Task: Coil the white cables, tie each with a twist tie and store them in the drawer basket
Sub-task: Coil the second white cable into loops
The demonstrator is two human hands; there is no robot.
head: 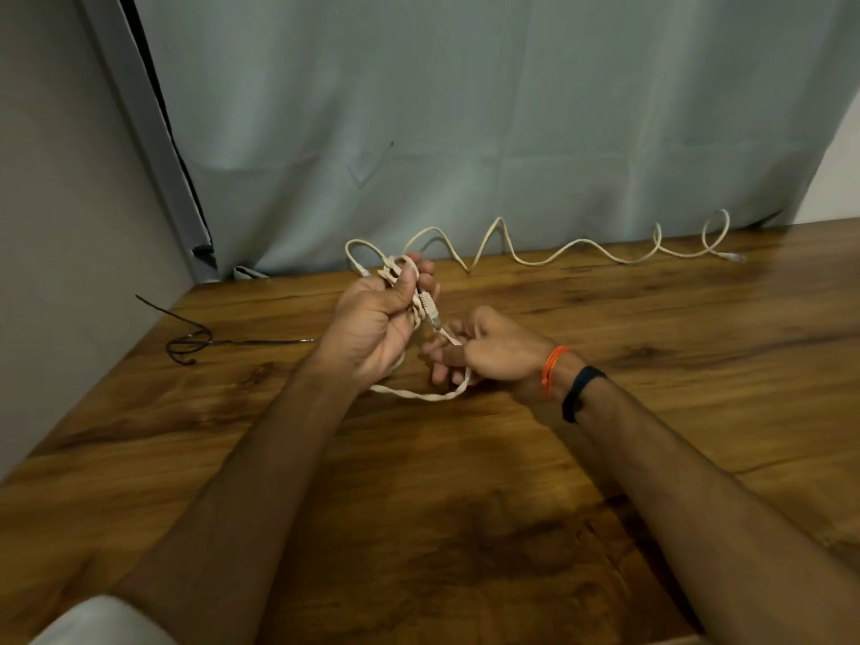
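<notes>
Your left hand (377, 318) grips the gathered loops of the white cable (577, 246); your right hand (484, 353) pinches its slack. Keep loops even, feeding steadily along the desk (512, 505).

No readable text, label, brand, number or sign was found anywhere in view. The black wristband (577, 393) carried no legible marking, and the cable's connector (430, 311) showed none that could be made out. The wooden table (651, 435) and the curtain (465, 109) bore no lettering.
</notes>
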